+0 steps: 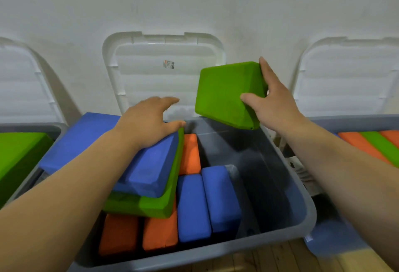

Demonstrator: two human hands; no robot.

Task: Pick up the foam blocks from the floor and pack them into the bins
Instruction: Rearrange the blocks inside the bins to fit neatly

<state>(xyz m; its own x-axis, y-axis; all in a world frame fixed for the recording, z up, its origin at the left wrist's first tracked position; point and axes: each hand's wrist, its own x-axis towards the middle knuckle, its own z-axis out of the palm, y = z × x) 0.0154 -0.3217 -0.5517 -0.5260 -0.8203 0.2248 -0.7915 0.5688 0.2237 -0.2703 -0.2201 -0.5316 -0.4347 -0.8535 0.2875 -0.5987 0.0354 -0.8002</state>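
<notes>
A grey bin (287, 187) stands in front of me, holding orange, blue and green foam blocks. My right hand (273, 101) grips a green foam block (226, 92) and holds it tilted in the air above the bin's far right corner. My left hand (149, 118) lies with its fingers spread on a blue block (149, 172) that sits slanted on a green block (159, 204) at the left of the bin. Two blue blocks (207, 202) stand on edge in the middle. Orange blocks (159, 235) line the bottom. The right part of the bin floor is bare.
A white lid (151, 77) leans on the wall behind the bin. Another blue block (77, 140) overhangs the left rim. A bin with a green block (19, 159) stands at left, and one with orange and green blocks (373, 142) at right. Wooden floor shows in front.
</notes>
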